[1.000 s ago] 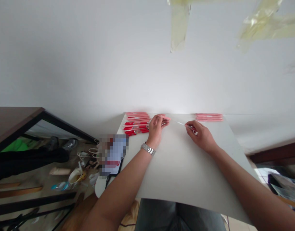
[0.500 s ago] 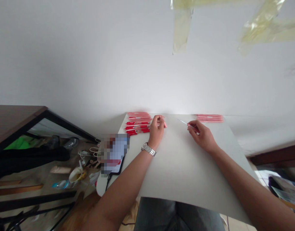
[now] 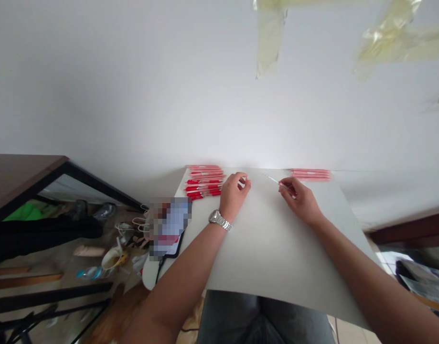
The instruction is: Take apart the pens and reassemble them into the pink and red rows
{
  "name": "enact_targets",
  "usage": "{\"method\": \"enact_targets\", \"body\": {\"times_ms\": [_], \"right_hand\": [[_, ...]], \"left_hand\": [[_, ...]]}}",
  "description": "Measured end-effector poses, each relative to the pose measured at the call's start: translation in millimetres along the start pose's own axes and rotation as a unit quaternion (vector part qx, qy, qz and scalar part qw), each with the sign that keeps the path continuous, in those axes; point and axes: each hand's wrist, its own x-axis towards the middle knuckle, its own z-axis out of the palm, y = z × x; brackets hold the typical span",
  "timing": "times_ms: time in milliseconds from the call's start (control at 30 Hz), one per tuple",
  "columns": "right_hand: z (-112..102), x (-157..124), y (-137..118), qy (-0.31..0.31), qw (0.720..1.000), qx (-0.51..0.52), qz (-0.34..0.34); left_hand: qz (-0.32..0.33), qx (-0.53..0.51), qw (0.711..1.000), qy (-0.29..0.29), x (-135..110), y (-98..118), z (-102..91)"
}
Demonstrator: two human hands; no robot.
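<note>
My right hand pinches a thin pen refill, whitish toward its tip and reddish by the fingers, pointing up and left. Across from it, my left hand is closed with thumb and forefinger curled together in a ring. Whatever that pinch holds, if anything, is too small to make out. Left of this hand lie several red pens, side by side. Behind them is a row of paler pink pen-like sticks. A second pink bundle rests at the far right edge, beyond my right hand.
The white table stands against a wall. A phone with a cable lies at its left edge. Lower left, a cup and a bottle are on the floor beside a dark-framed desk.
My left hand has shifted slightly to the right and turned, its fingers now forming a ring. The right hand has barely moved and still holds the refill.
</note>
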Motion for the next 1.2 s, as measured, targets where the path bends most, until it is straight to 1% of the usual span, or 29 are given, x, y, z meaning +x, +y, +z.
{"method": "enact_targets", "body": {"times_ms": [200,400,767,1000,1200], "right_hand": [[0.4,0.2,0.6,0.000,1.000,0.000,0.005],[-0.4,0.2,-1.7,-0.003,1.000,0.005,0.009],[-0.6,0.1,-1.9,-0.010,1.000,0.010,0.023],[0.0,0.1,-2.4,-0.012,0.999,0.014,0.028],[-0.2,-0.3,-2.7,-0.017,0.999,0.012,0.029]], "left_hand": [[0.014,0.101,0.994,-0.031,-0.9,-3.5,4.8],[0.019,0.170,0.984,-0.059,-0.5,-1.5,4.8],[0.020,0.164,0.984,-0.062,0.1,-3.8,6.6],[0.017,0.143,0.988,-0.057,-0.6,-3.4,7.3],[0.025,0.153,0.987,-0.044,-0.9,-5.4,8.4]]}}
